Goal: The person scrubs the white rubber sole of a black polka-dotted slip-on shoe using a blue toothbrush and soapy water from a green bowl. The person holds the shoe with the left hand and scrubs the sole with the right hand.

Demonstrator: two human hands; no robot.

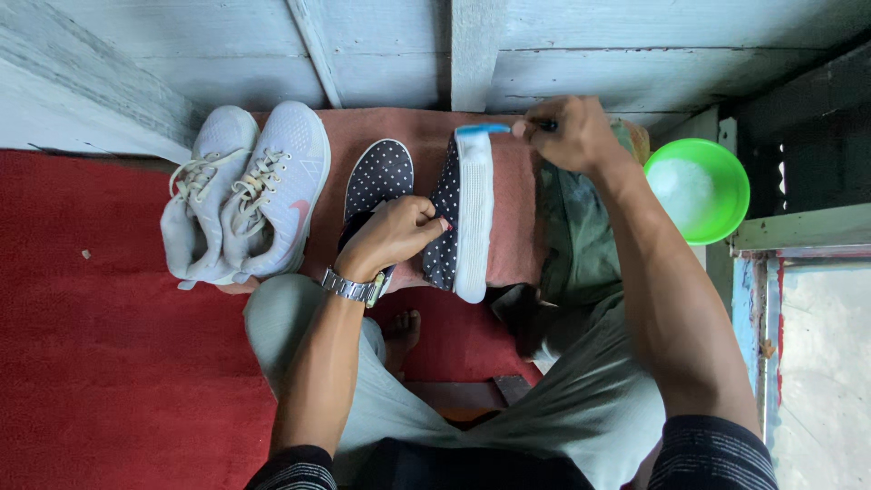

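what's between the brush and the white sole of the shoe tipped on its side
Nothing visible: the right hand holds the blue brush right at the toe end of the white sole, while the left hand steadies the polka-dot shoe.

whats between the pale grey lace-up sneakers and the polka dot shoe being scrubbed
In the head view, the second navy polka-dot slip-on shoe lies flat on the pink towel, partly under the left hand.

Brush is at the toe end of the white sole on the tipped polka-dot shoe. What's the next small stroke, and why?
Probably draw the toothbrush in the right hand down the white sole toward the heel. The bristles sit at the toe end, the rest of the sole lies bare below, and the left hand steadies the polka-dot shoe on its side.
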